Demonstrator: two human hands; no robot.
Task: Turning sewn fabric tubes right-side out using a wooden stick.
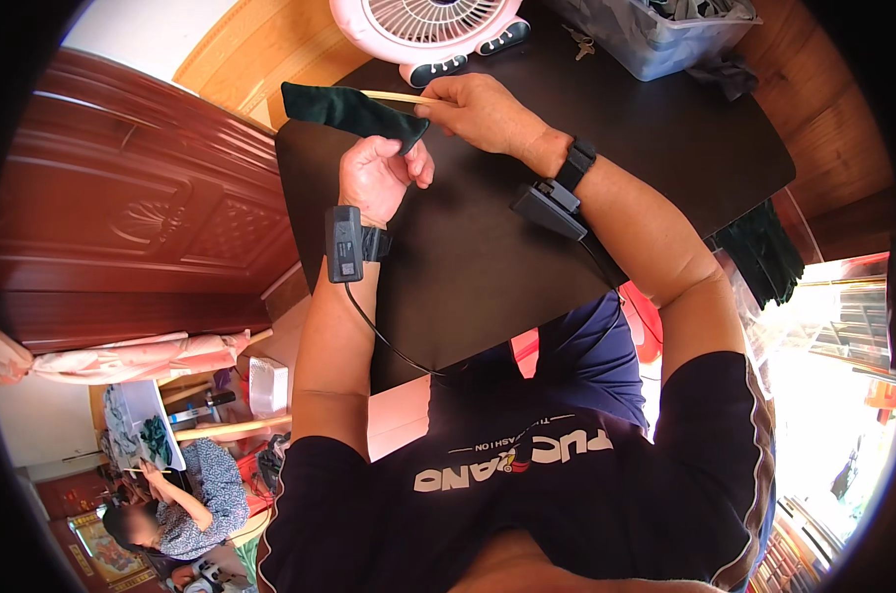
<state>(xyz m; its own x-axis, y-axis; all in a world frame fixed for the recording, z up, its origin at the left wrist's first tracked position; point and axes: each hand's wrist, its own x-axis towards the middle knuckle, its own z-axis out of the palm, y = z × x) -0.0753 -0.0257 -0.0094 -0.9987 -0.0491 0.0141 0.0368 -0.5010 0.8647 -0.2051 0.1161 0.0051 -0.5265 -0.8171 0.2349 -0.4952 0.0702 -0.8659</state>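
Observation:
A narrow piece of dark green, velvety cloth (344,107) stretches over the far left part of the table, its near right end drooping. My left hand (381,178) is closed at that lower end, thumb up against the cloth and fingers curled. Between the thumb and fingers of my right hand (488,114) is a thin pale wooden stick (399,97), which points left to the cloth. The stick's far end is hidden by the cloth, so I cannot tell whether it is inside or behind. My right fingertips are close to the cloth's right end.
Under my hands is a dark brown tabletop (468,247). A pink fan (428,25), keys (582,44) and a clear bin of grey cloth (670,44) stand along its far side. Dark cloth pieces (764,252) hang at right. Another person (206,484) works at lower left.

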